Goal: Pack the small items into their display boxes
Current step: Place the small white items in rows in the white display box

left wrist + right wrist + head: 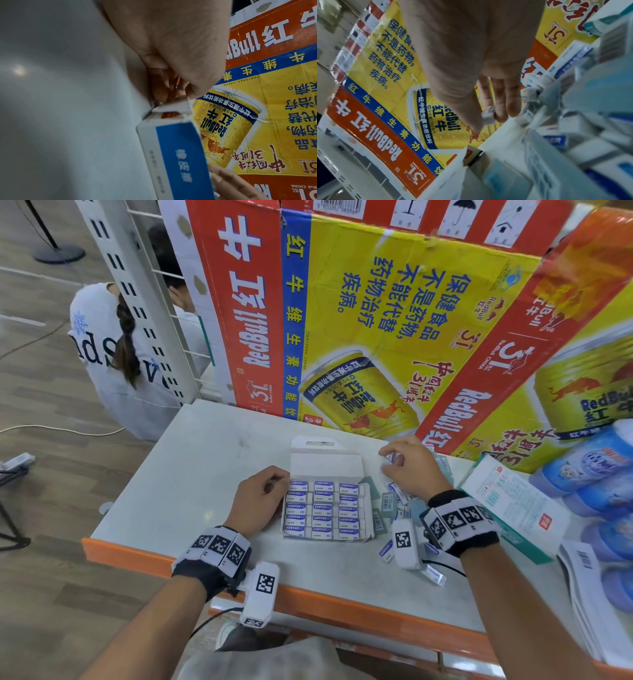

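An open white display box [367,510] lies in the middle of the table, filled with rows of blue-and-white erasers [323,510]; its lid [325,463] is folded back. My left hand [282,479] sits at the box's far left corner with curled fingers holding that corner. The left wrist view shows my fingertips [193,90] on the corner flap of the box [180,155]. To the right of the lid my right hand [390,462] pinches one small eraser [392,457] between thumb and fingers, also seen as the eraser [488,116] in the right wrist view. Several loose erasers [394,505] lie right of the box.
Tall Red Bull cartons [376,320] wall off the table's back. A teal-and-white box [513,508], blue tubs [599,467] and stacked booklets [582,577] crowd the right side. The table's orange front edge [308,601] is near me. A person [120,354] crouches behind the rack at left.
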`<state>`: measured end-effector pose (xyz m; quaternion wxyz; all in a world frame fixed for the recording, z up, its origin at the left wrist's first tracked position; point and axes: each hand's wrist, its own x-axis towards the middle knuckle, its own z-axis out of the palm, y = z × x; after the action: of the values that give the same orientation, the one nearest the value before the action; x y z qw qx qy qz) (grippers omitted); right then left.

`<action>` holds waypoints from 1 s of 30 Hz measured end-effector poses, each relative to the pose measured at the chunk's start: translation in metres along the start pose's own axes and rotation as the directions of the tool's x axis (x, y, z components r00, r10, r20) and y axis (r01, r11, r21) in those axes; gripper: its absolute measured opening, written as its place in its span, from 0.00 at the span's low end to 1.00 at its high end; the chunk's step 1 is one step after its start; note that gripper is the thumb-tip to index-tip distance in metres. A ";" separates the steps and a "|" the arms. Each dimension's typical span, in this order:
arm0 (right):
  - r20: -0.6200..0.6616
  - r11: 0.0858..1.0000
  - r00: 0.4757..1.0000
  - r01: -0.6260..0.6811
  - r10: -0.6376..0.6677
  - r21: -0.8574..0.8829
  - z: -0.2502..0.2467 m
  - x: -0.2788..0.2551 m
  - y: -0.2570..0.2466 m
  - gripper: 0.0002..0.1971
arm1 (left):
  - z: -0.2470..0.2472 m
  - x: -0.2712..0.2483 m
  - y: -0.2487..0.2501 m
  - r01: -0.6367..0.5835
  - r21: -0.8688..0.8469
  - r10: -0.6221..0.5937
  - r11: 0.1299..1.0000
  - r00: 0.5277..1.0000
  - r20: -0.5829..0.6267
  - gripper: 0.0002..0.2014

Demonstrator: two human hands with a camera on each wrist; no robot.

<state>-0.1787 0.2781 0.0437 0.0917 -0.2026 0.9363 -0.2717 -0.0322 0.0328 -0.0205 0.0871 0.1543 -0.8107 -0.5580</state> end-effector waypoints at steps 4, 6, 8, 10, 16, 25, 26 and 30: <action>-0.072 0.993 0.994 0.091 -0.086 0.069 0.000 -0.014 -0.010 0.06 | 0.000 0.000 0.001 0.003 0.007 -0.003 1.000 1.000 -0.003 0.06; -0.052 0.989 0.992 0.120 -0.116 0.088 0.000 -0.020 -0.015 0.09 | 0.000 -0.001 0.000 0.004 0.010 -0.004 1.000 1.000 -0.005 0.06; -0.008 0.986 0.993 0.119 -0.119 0.120 0.002 -0.026 -0.021 0.12 | 0.000 -0.001 0.000 0.006 0.014 -0.006 1.000 1.000 -0.004 0.06; 0.044 0.981 0.994 0.089 -0.098 0.171 0.005 -0.030 -0.025 0.16 | 0.000 -0.001 0.000 0.008 0.018 -0.008 1.000 1.000 0.000 0.06; 0.137 0.975 0.965 0.222 -0.224 0.032 0.011 -0.040 -0.029 0.10 | 0.000 0.000 -0.001 0.011 0.035 -0.011 0.999 1.000 -0.003 0.06; 0.236 0.958 0.934 0.284 -0.267 -0.038 0.020 -0.044 -0.033 0.12 | 0.001 0.000 0.001 0.018 0.032 -0.017 0.999 1.000 -0.021 0.06; 0.245 0.959 0.934 0.279 -0.258 -0.053 0.022 -0.043 -0.034 0.12 | 0.001 0.000 0.001 0.017 0.032 -0.016 0.999 1.000 -0.021 0.06; 0.261 0.960 0.937 0.262 -0.230 -0.096 0.025 -0.042 -0.037 0.09 | 0.001 -0.001 0.002 0.012 0.030 -0.011 0.999 1.000 -0.020 0.06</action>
<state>-0.1219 0.2555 0.0452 0.1597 -0.3561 0.9003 -0.1925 -0.0321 0.0342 -0.0190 0.0896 0.1656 -0.8173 -0.5446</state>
